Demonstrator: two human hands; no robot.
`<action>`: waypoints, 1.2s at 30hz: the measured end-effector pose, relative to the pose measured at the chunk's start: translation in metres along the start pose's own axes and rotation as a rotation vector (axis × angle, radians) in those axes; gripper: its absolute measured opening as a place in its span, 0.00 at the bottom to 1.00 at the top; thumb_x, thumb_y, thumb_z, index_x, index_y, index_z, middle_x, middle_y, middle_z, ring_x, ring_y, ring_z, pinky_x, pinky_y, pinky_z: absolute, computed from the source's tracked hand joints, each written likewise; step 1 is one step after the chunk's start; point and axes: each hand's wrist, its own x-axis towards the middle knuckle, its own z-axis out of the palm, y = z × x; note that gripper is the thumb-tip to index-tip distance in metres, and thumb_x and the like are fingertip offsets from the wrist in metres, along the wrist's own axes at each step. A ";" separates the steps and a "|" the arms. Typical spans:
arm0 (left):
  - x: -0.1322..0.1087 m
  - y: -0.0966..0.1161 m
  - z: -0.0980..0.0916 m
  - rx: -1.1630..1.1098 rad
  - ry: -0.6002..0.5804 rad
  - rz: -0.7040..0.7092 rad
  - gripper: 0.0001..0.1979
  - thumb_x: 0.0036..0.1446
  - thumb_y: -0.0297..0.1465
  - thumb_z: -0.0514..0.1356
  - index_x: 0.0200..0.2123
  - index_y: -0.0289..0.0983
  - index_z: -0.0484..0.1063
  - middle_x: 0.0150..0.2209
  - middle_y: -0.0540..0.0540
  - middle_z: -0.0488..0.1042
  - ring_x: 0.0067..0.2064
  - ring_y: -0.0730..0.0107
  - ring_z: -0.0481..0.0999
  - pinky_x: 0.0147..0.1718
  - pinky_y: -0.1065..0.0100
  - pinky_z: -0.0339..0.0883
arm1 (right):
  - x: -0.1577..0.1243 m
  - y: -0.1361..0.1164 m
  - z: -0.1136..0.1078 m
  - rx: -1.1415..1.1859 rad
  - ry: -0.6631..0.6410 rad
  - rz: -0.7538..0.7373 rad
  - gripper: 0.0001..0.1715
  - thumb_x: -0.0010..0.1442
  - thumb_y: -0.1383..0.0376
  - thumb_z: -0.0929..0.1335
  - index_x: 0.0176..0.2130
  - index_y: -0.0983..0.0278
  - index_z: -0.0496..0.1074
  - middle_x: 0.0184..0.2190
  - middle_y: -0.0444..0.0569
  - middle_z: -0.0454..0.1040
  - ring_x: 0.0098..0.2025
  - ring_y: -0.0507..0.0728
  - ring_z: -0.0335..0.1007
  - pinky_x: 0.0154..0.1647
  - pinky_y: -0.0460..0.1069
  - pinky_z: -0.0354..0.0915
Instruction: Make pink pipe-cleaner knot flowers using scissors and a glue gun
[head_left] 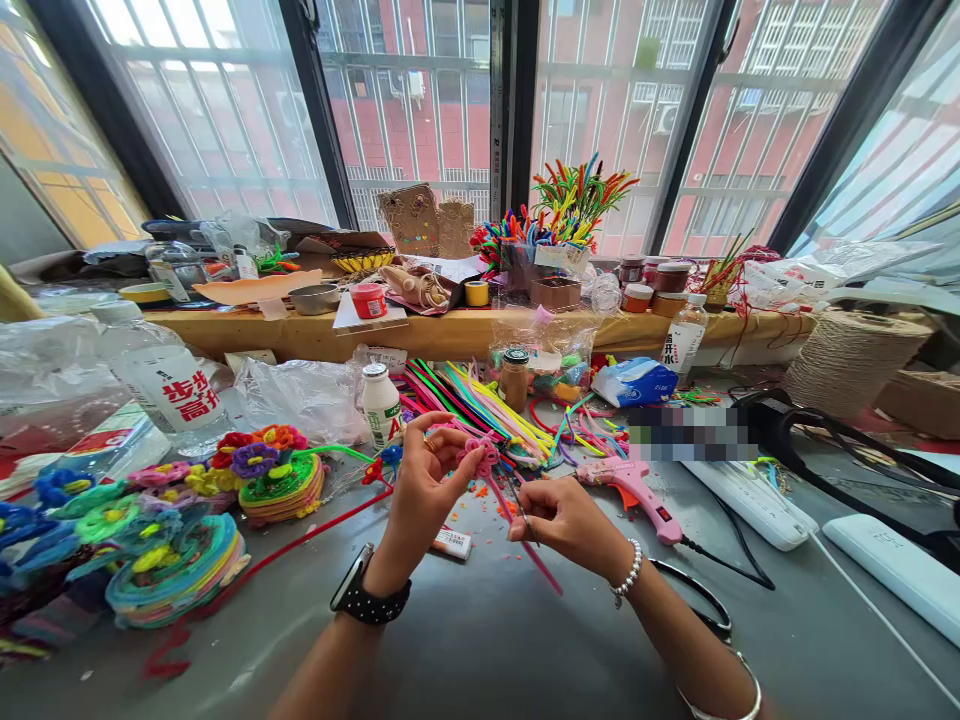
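Between the thumb and fingers of my left hand [435, 465] is a pink pipe-cleaner flower [484, 455], made of small loops. A long pink stem [544, 570] slants from it down to the right, passing under my right hand. My right hand [559, 515] is closed around a thin dark metal tool that looks like small scissors [516, 490]. Its tip points up at the stem just below the flower; whether it touches cannot be made out. Both hands are above the grey table [465, 640].
Coloured pipe cleaners [487, 405] lie fanned out behind the hands. A pink glue gun [637, 490] is to the right, near a white power strip [757, 500]. Finished flowers [255, 460] crowd the left. A small white bottle [381, 405] and a brown jar [514, 380] stand behind.
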 end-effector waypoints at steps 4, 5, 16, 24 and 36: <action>0.000 0.001 0.000 0.001 0.017 -0.009 0.18 0.42 0.25 0.59 0.37 0.38 0.55 0.25 0.54 0.66 0.29 0.75 0.71 0.31 0.72 0.65 | 0.000 -0.001 -0.001 -0.003 0.026 0.017 0.27 0.46 0.47 0.63 0.14 0.65 0.54 0.13 0.37 0.47 0.18 0.46 0.41 0.17 0.43 0.42; 0.000 0.001 0.000 -0.001 0.022 -0.012 0.18 0.42 0.25 0.59 0.37 0.38 0.55 0.25 0.54 0.66 0.29 0.75 0.70 0.30 0.72 0.65 | 0.000 -0.001 -0.001 0.001 0.020 0.014 0.27 0.46 0.47 0.63 0.14 0.65 0.54 0.13 0.37 0.47 0.18 0.46 0.41 0.17 0.43 0.42; 0.003 -0.005 -0.008 0.031 -0.055 0.008 0.18 0.43 0.25 0.59 0.38 0.38 0.55 0.26 0.54 0.67 0.29 0.76 0.70 0.31 0.73 0.65 | -0.001 0.002 -0.003 0.183 -0.142 -0.043 0.32 0.46 0.41 0.56 0.15 0.66 0.56 0.14 0.39 0.53 0.18 0.47 0.46 0.18 0.43 0.46; 0.003 -0.007 -0.009 0.008 -0.001 -0.022 0.19 0.42 0.27 0.60 0.38 0.38 0.56 0.26 0.53 0.66 0.30 0.74 0.71 0.30 0.71 0.66 | 0.001 0.001 -0.002 0.149 0.016 0.004 0.28 0.48 0.46 0.61 0.13 0.66 0.57 0.13 0.40 0.57 0.18 0.47 0.50 0.19 0.43 0.50; 0.000 -0.015 -0.002 0.164 0.207 0.090 0.15 0.44 0.27 0.58 0.29 0.39 0.51 0.28 0.54 0.61 0.29 0.77 0.70 0.33 0.70 0.66 | -0.007 -0.008 -0.009 0.001 -0.070 -0.101 0.39 0.49 0.40 0.46 0.29 0.65 0.65 0.21 0.44 0.63 0.23 0.50 0.56 0.23 0.44 0.53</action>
